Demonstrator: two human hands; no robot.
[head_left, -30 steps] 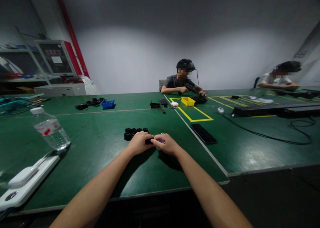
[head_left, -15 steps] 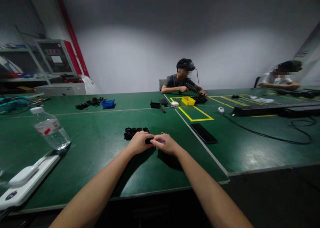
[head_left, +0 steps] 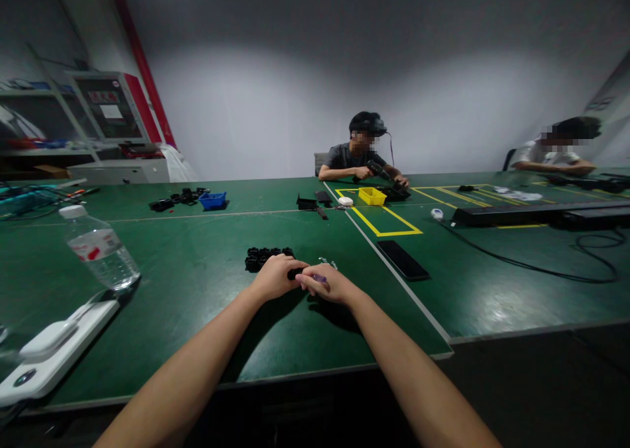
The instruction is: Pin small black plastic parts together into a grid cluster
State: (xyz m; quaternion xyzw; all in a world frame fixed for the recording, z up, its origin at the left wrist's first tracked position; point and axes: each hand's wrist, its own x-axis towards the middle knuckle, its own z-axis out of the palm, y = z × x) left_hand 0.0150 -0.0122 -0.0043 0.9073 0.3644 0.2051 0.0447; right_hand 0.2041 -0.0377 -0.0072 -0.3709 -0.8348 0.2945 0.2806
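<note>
My left hand (head_left: 276,279) is closed around a small black plastic part (head_left: 294,274), which is mostly covered by the fingers. Against it, my right hand (head_left: 331,284) grips a screwdriver with a see-through purple handle (head_left: 320,279); its tip is hidden between the hands. Just beyond the left hand, several similar black parts (head_left: 256,259) stand in tight rows on the green table (head_left: 197,330). A few tiny silvery pieces (head_left: 329,262), perhaps screws, lie behind the right hand.
A black phone (head_left: 402,260) lies to the right. On the left are a water bottle (head_left: 101,248) and a white power strip (head_left: 59,349). Farther back stand a blue bin (head_left: 212,201) and a yellow bin (head_left: 372,197). Across the table, a person (head_left: 361,153) handles a dark tool.
My right hand has shifted and turned slightly, tilting the purple handle and showing more of the silvery pieces. The left hand keeps its hold on the black part.
</note>
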